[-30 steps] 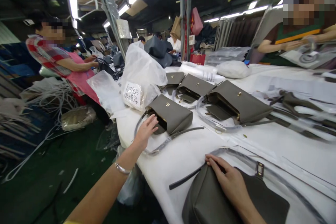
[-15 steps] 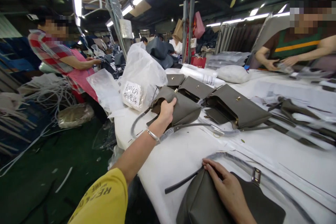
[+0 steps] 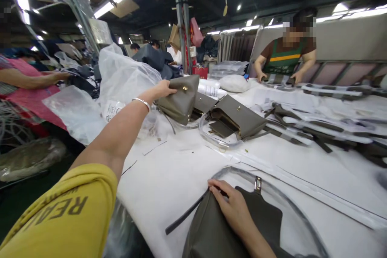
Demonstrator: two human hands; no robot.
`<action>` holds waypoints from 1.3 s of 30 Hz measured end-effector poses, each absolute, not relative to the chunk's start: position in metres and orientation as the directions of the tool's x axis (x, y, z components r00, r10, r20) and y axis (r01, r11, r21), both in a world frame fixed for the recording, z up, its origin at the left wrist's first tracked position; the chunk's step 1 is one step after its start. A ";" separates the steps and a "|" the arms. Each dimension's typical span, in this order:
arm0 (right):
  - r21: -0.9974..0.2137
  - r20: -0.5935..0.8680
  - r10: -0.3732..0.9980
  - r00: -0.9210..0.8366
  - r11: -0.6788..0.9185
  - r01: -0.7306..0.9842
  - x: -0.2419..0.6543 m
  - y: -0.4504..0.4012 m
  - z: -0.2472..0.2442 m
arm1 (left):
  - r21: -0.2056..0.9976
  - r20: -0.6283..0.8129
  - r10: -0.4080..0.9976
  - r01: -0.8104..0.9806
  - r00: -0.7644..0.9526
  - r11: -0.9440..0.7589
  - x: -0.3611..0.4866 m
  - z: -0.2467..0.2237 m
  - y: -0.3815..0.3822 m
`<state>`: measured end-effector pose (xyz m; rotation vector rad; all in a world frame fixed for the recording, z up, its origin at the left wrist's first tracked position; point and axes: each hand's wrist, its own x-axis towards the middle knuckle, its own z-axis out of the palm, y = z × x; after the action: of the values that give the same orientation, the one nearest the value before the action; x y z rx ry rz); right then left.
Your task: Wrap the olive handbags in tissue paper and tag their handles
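Reaching across the table, my left hand grips the edge of a dark grey-olive handbag with a small gold clasp, tilted up off its neighbours. Close to me, my right hand pinches the top edge of a second handbag. The open flap of that bag lies to the right, with a gold buckle plate at its tip. Its plastic-wrapped strap curves around on the table. Another open handbag rests just right of the one in my left hand.
A big clear plastic bag stands behind my left arm. Wrapped straps lie in a heap on the right of the white table. A co-worker in a green apron handles pieces across the table; another person in a pink apron stands at left.
My left hand has raised and turned the far handbag, so its clasp side now shows. My right hand still pinches the near bag. The view has swung to the right.
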<state>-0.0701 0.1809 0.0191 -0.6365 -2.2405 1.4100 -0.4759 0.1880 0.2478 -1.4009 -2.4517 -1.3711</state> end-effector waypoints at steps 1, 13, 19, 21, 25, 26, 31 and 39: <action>-0.911 0.109 0.576 -0.810 0.384 0.150 -0.070 0.180 0.020 | 0.636 0.398 0.685 0.722 -0.610 0.272 -0.477 0.239 0.183; -0.925 0.218 0.581 -0.784 0.379 0.024 -0.069 0.174 0.026 | 0.228 0.120 0.969 0.956 -0.214 0.183 -0.375 0.035 0.120; -0.923 0.265 0.623 -0.736 0.384 -0.007 -0.066 0.171 0.036 | 0.184 0.024 0.970 0.955 -0.241 0.233 -0.385 0.015 0.124; -0.938 0.252 0.658 -0.710 0.347 -0.011 -0.067 0.171 0.036 | 0.177 0.032 0.970 0.957 -0.240 0.231 -0.383 0.018 0.125; -0.971 0.199 0.711 -0.674 0.235 -0.039 -0.069 0.173 0.033 | 0.179 0.114 0.946 0.942 -0.305 0.282 -0.371 0.036 0.127; -0.974 0.191 0.723 -0.664 0.221 -0.039 -0.069 0.174 0.032 | 0.188 0.155 0.931 0.935 -0.332 0.302 -0.368 0.044 0.127; -0.947 0.298 0.838 -0.457 0.320 -0.030 -0.065 0.187 0.027 | 0.279 0.342 0.873 0.925 -0.347 0.258 -0.333 0.093 0.125; -0.645 0.711 0.688 -0.145 0.720 0.256 -0.040 0.207 0.047 | 0.533 0.383 0.923 0.827 -0.045 -0.181 -0.243 0.142 0.097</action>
<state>-0.0400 0.2074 0.0471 -0.7562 -1.7194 0.4458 -0.2425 0.0972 0.1423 -2.2621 -2.0921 -1.1292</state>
